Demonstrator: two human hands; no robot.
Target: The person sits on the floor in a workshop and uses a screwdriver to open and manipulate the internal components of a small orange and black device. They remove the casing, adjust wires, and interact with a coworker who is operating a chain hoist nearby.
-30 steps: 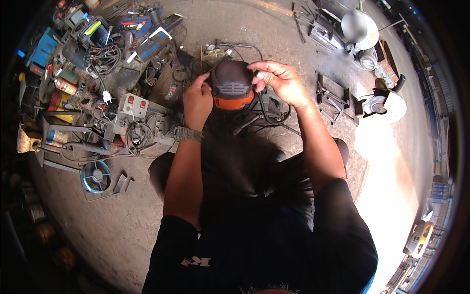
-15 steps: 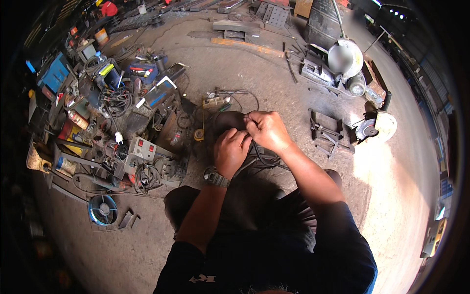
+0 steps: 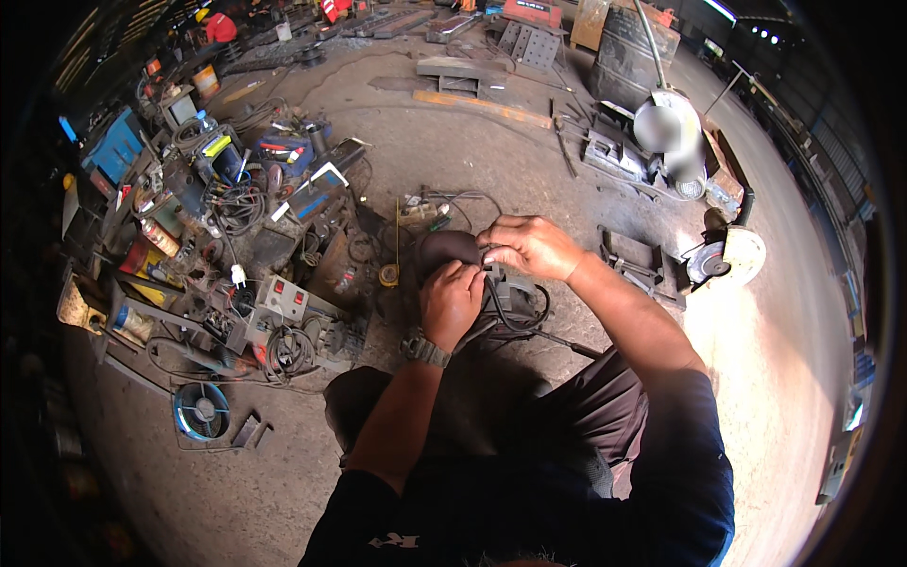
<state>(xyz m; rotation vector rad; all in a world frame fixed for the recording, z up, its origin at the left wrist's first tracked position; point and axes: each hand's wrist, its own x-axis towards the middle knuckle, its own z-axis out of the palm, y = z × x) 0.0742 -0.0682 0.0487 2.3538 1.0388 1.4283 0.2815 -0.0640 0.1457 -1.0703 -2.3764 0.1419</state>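
My left hand (image 3: 452, 300), a watch on its wrist, is closed with its fingertips at a black cable (image 3: 545, 304). This cable loops below the hands toward my right leg. My right hand (image 3: 537, 248) pinches at the same spot, thumb and fingers pressed together; what lies in the pinch is too small to make out. Just past my left fingers is a dark brown rounded thing (image 3: 444, 248), partly covered by them. Under the hands a grey tool-like body (image 3: 518, 295) shows in part, crossed by the cable.
A tape measure (image 3: 388, 275) lies pulled out on the floor. To the left are a grey switch box (image 3: 283, 297), coiled cords, a blue fan (image 3: 200, 410) and heaped tools. Cut-off saws (image 3: 722, 257) and a dark drum (image 3: 631, 59) stand right; a person in red (image 3: 220, 28) is far off.
My right hand has drawn a little to the right, its fingers less bunched. My right leg has shifted down and left, so more of the grey body and cable shows. The view has tilted slightly.
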